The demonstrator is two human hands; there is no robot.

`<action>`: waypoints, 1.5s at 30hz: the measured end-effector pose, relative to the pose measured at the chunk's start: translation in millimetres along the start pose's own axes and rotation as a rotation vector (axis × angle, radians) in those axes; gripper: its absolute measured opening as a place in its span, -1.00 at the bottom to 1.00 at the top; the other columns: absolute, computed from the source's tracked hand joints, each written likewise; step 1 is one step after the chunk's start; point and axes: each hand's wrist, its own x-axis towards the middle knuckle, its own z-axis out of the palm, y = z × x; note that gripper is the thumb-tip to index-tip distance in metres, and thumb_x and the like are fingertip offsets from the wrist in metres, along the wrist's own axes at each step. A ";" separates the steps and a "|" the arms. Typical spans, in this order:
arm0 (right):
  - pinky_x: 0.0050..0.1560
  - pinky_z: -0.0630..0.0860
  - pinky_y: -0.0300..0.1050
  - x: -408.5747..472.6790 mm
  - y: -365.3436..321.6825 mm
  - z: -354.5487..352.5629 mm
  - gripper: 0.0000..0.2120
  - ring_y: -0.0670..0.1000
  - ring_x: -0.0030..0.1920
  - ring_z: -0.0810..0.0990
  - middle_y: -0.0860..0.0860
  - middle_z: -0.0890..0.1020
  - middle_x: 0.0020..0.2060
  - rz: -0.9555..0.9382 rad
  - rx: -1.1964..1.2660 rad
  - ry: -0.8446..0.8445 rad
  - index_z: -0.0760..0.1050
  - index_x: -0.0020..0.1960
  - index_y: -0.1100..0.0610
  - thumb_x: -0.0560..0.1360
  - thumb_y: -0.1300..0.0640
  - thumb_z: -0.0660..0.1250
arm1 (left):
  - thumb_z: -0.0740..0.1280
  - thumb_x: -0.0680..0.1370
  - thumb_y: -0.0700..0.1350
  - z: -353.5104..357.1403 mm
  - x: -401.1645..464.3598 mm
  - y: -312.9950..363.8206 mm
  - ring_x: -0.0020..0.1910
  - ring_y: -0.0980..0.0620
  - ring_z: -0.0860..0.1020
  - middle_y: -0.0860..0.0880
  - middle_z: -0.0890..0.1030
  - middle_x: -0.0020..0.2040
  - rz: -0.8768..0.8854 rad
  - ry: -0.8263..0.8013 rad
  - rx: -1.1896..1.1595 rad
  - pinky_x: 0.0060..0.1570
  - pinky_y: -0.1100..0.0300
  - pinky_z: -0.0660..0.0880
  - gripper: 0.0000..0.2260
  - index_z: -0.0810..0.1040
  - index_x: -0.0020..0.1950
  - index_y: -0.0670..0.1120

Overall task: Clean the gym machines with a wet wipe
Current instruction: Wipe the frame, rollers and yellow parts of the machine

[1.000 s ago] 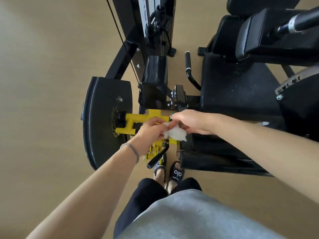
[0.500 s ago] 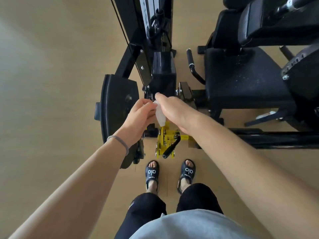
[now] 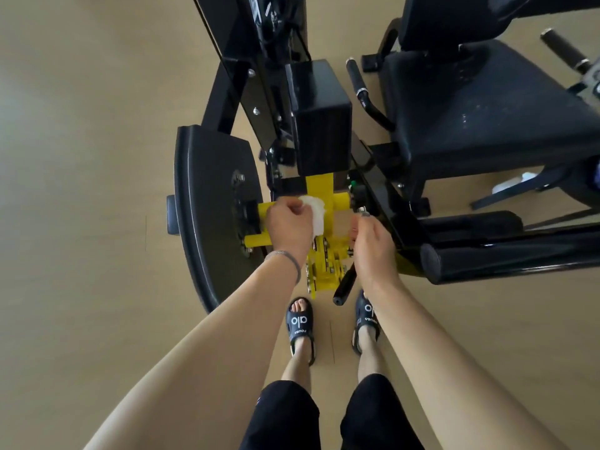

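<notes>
A white wet wipe (image 3: 88, 212) is bunched in my left hand (image 3: 290, 226), which grips it over the yellow adjuster frame (image 3: 319, 193) of a black gym machine. The wipe hangs down against the yellow bar. My right hand (image 3: 371, 239) hovers beside it to the right with fingers loosely curled and nothing in them, just above the black lever handle (image 3: 344, 284) of the yellow mechanism. The black round cam plate (image 3: 207, 196) stands to the left of my left hand.
The machine's black seat pad (image 3: 480, 102) and a padded roller (image 3: 506, 254) lie to the right. A black weight housing (image 3: 319, 115) rises behind the yellow frame. My feet in black slides (image 3: 300, 323) stand on tan flooring (image 3: 81, 222) just below the mechanism.
The wipe passed from between both hands into my left hand alone. My hands moved apart, the left settling on the yellow bar and the right dropping toward the lever.
</notes>
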 end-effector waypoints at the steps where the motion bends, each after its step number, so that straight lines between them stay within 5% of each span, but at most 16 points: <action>1: 0.17 0.53 0.18 5.9 -1.0 1.9 -0.59 0.21 0.04 0.59 0.23 0.62 0.01 0.010 0.000 0.010 0.51 0.11 0.25 0.69 -0.02 0.03 | 0.38 0.57 -0.18 6.5 4.5 0.0 -0.05 0.08 0.52 0.03 0.57 -0.02 0.016 0.036 -0.021 -0.02 0.26 0.48 -0.90 0.61 0.08 -0.10; 7: 0.20 0.50 0.21 39.4 -6.2 12.0 -0.61 0.21 0.09 0.57 0.22 0.61 0.04 -0.018 0.006 0.021 0.52 0.14 0.28 0.70 0.01 0.06 | 0.38 0.59 -0.16 29.5 20.8 -8.3 -0.15 0.18 0.44 0.00 0.42 0.06 0.203 0.032 0.010 -0.06 0.36 0.45 -0.91 0.48 0.02 -0.10; 15: 0.24 0.50 0.26 62.8 -0.3 26.0 -0.67 0.21 0.10 0.57 0.19 0.61 0.02 -0.047 -0.020 -0.005 0.52 0.09 0.29 0.68 0.06 0.10 | 0.35 0.61 -0.09 45.4 32.2 -52.3 0.03 -0.21 0.54 -0.16 0.51 0.20 0.323 -0.074 0.497 0.06 -0.09 0.50 -0.86 0.55 -0.05 -0.16; 19: 0.20 0.50 0.29 63.9 3.3 28.1 -0.66 0.26 0.03 0.57 0.26 0.60 0.01 -0.049 -0.013 0.007 0.51 0.08 0.34 0.69 0.08 0.10 | 0.38 0.59 -0.05 35.5 45.3 -41.9 -0.01 -0.21 0.57 -0.20 0.58 0.09 0.321 -0.160 0.578 -0.02 -0.02 0.53 -0.79 0.63 -0.07 -0.20; 23: 0.18 0.49 0.32 63.2 11.9 31.8 -0.67 0.05 -0.13 0.49 0.14 0.56 -0.15 -0.034 -0.023 0.001 0.50 0.05 0.34 0.68 0.10 0.10 | 0.38 0.57 -0.12 23.8 58.5 -35.3 -0.09 -0.22 0.60 -0.22 0.64 -0.14 0.258 -0.319 0.625 -0.16 0.08 0.49 -0.81 0.66 -0.18 -0.19; 28: 0.22 0.47 0.36 64.9 19.4 30.5 -0.68 0.20 -0.12 0.52 0.21 0.57 -0.13 0.015 0.001 0.011 0.49 0.09 0.35 0.68 0.12 0.10 | 0.42 0.54 -0.14 27.0 62.4 -37.1 -0.03 -0.19 0.62 -0.20 0.67 -0.07 0.187 -0.322 0.595 0.00 0.01 0.59 -0.87 0.69 -0.08 -0.19; 34: 0.24 0.46 0.36 63.2 15.3 29.5 -0.73 0.33 0.14 0.53 0.29 0.59 0.07 0.047 0.034 0.019 0.49 0.10 0.31 0.67 0.15 0.10 | 0.34 0.62 -0.17 38.9 54.7 -33.0 0.00 -0.21 0.62 -0.21 0.64 0.02 0.259 -0.332 0.799 -0.13 0.05 0.50 -0.89 0.62 0.01 -0.20; 41: 0.23 0.45 0.38 64.7 15.0 26.8 -0.73 0.25 -0.12 0.51 0.35 0.58 0.02 0.037 0.098 0.040 0.48 0.08 0.37 0.67 0.19 0.10 | 0.38 0.57 -0.15 31.4 48.1 -42.8 -0.15 -0.12 0.58 -0.15 0.63 -0.15 0.281 -0.228 0.630 -0.17 0.10 0.48 -0.80 0.57 -0.25 -0.16; 45: 0.24 0.45 0.38 65.9 13.4 29.3 -0.75 0.31 -0.07 0.54 0.33 0.59 -0.04 0.034 0.124 0.041 0.47 0.06 0.34 0.66 0.19 0.10 | 0.44 0.52 -0.15 26.9 46.5 -48.0 -0.12 -0.11 0.57 -0.12 0.60 -0.14 0.375 -0.162 0.466 -0.09 0.03 0.53 -0.75 0.47 -0.31 -0.07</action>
